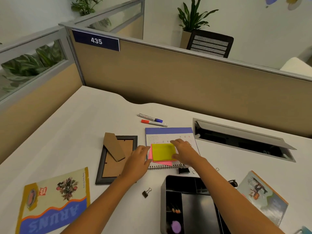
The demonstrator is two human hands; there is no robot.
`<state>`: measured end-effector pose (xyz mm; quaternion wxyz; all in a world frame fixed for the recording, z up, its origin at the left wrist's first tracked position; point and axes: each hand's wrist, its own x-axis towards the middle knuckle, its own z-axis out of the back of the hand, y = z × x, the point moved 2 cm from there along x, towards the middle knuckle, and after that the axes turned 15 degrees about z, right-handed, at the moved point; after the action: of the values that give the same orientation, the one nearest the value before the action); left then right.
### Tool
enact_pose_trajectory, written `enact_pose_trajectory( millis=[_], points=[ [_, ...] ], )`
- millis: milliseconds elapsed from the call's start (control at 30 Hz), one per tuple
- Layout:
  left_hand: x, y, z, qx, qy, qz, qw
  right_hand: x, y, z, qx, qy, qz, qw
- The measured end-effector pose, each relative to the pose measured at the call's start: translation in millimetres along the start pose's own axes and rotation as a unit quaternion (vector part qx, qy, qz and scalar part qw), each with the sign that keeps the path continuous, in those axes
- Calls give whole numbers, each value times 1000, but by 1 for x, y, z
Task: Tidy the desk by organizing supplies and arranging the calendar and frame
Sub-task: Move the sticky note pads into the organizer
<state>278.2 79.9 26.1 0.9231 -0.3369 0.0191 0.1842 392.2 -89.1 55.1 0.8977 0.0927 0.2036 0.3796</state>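
A yellow sticky-note pad (163,152) lies on a pink pad (164,163), both on top of the flat spiral calendar (168,132). My right hand (184,152) grips the yellow pad, fingers over its far edge and thumb at its right side. My left hand (137,162) touches the pads' left edge with thumb and fingers. A black picture frame (116,159) lies face down to the left, its cardboard stand sticking up.
A blue marker (150,117) and a red marker (154,122) lie beyond the calendar. A black organizer tray (190,205) sits near me, with binder clips (146,193) beside it. Notebooks lie at left (54,201) and right (263,196). An open cable hatch (241,141) is at right.
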Motion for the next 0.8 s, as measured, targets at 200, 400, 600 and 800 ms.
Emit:
enact_pose_trajectory(
  millis=[200,400,600,800],
  points=[
    [34,-2,-12,46,79,12,996,21,-14,-7,0,24,11,1000],
    [44,-6,-15,61,94,11,994,21,-16,-4,17,-75,-9,997],
    [40,-5,-9,46,84,25,995,-2,-6,18,126,-167,-23,978],
    [40,-12,-8,105,73,22,992,-54,9,44,204,-340,-51,917]
  ],
)
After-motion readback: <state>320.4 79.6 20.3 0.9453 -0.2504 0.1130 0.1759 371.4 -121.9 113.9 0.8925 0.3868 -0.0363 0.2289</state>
